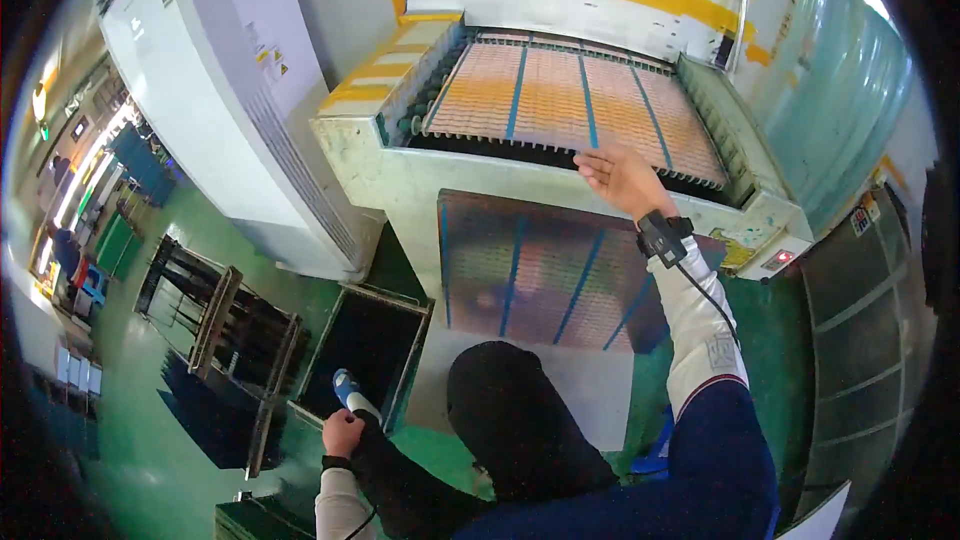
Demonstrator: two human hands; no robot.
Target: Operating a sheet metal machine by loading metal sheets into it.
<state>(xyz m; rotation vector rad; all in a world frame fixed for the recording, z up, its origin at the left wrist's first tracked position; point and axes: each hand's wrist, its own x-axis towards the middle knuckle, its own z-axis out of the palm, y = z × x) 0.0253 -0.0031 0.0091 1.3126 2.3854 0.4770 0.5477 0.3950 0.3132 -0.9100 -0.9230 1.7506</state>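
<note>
Right hand (pixel 622 178) open, fingers spread flat on the front edge of the orange mesh belt (pixel 580 100) — left hand (pixel 342 432) clamped on a blue-white tool (pixel 352 396).

Orange mesh sheet (pixel 560 100) with blue stripes, lying flat on the machine's rollers, near edge under the fingertips, blue-and-white handheld tool (pixel 352 396) gripped upright, low at left

Conveyor machine (pixel 560 155) stands ahead; ribbed sheet (pixel 580 100) lies on its bed. Cabinet (pixel 220 90) stands at its left, open bin (pixel 365 345) lower left.
</note>
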